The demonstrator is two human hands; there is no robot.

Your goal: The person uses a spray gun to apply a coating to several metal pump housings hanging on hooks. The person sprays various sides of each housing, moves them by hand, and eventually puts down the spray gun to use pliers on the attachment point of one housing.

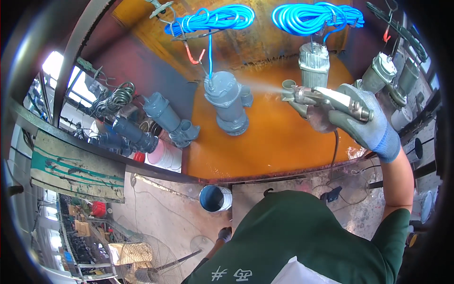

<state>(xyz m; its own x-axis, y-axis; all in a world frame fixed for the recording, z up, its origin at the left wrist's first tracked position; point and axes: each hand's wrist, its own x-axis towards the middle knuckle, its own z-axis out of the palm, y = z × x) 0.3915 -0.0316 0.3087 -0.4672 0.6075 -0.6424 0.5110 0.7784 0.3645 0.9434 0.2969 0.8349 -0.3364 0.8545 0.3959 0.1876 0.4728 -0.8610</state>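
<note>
- Spray gun (306,96): I count one, with the gloved right hand (373,130) wrapped around it.
- Grey pump (227,102): one in front of the gun, below a red hook (190,56), pale mist (262,86) reaching toward it.
- Left hand (225,234): low beside the body; from here I cannot tell its grip.
- Blue cable coils (302,20): two, above the pump.
- Writing: two white characters on my operator's dark green shirt (298,232).

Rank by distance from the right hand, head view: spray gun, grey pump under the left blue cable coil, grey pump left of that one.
Nearest to the right hand first:
1. Spray gun: held in it.
2. Grey pump under the coil: left, across the mist.
3. Second grey pump: farther left.
</note>
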